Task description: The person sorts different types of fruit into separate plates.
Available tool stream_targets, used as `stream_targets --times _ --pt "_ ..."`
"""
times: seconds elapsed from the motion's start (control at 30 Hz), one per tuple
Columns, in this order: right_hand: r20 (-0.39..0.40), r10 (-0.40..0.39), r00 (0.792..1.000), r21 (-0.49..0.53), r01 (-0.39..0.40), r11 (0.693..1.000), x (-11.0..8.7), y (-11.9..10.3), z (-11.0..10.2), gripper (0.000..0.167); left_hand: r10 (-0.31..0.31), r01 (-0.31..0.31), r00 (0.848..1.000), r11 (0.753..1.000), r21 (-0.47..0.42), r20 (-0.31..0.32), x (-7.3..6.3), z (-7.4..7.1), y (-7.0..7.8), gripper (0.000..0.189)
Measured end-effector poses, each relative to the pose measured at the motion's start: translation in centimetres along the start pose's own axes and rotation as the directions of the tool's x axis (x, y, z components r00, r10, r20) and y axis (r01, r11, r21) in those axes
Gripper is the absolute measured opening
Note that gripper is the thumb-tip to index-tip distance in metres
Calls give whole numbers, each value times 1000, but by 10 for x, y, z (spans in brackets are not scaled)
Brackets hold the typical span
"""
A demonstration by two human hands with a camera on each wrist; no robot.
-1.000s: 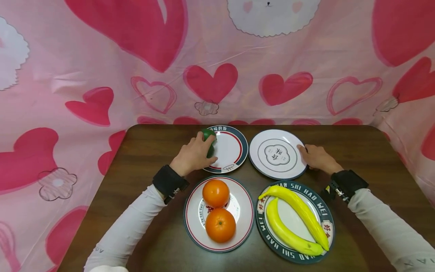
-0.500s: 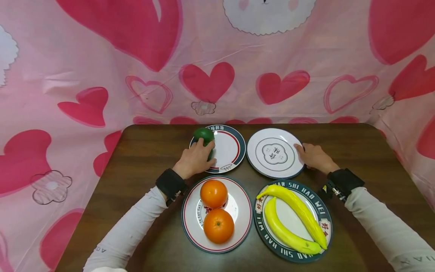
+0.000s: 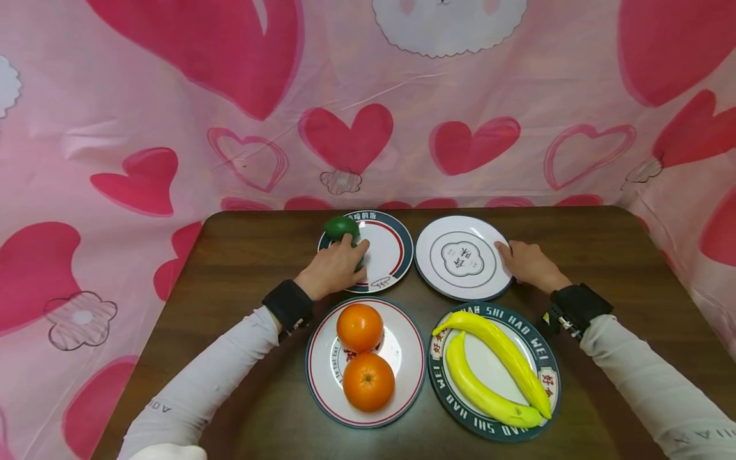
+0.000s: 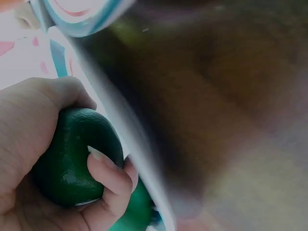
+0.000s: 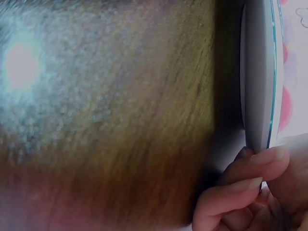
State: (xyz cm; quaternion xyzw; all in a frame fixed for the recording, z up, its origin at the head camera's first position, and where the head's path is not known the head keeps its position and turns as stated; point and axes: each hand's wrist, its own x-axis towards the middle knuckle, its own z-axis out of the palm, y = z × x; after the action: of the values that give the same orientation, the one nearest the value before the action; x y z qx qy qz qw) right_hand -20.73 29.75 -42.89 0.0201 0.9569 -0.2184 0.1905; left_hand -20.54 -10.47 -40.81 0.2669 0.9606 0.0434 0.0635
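Note:
My left hand point(image 3: 333, 267) is over the left side of a blue-rimmed white plate point(image 3: 382, 252). Its thumb and fingers curl round a smooth dark green fruit point(image 4: 72, 154), which the head view mostly hides under the hand. A second green fruit point(image 3: 341, 228) lies just beyond the fingers on that plate, and the left wrist view catches part of this other green fruit point(image 4: 134, 211). On the right, my right hand point(image 3: 531, 264) pinches the right edge of a white plate point(image 3: 460, 259) with a printed centre; in the right wrist view the fingers grip the plate rim point(image 5: 260, 96).
Nearer me, a red-lined plate point(image 3: 408, 383) bears two oranges point(image 3: 368, 354). Beside it a dark-rimmed plate point(image 3: 494, 431) carries two bananas point(image 3: 500, 377). All stand on a brown wooden table point(image 3: 247, 255), backed by a pink heart-patterned cloth point(image 3: 241, 76).
The left hand has drawn slightly back toward me, uncovering more of the far green fruit. The right hand stays at its plate's edge. The whole head view has shifted a little.

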Motion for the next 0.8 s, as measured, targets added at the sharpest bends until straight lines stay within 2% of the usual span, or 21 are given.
stream_targets --times 0.23,0.4,0.5,0.67,0.8 --pt "-28 -19 999 -3 19 1000 0 1 1 70 81 -81 994 997 5 -67 11 -23 17 55" --pt "-34 -17 999 -17 17 1000 0 0 1 70 124 -126 990 992 -16 -74 23 -44 38 59" --pt "-39 -13 999 -16 13 1000 0 -1 2 68 165 -167 982 986 -12 -87 32 -52 53 55" --pt "-49 -7 999 -13 7 1000 0 -1 3 68 238 -240 966 971 -10 -104 51 -58 78 48" --pt "-61 5 998 -18 -6 1000 2 0 4 68 274 -275 960 961 -12 -54 71 -57 100 53"
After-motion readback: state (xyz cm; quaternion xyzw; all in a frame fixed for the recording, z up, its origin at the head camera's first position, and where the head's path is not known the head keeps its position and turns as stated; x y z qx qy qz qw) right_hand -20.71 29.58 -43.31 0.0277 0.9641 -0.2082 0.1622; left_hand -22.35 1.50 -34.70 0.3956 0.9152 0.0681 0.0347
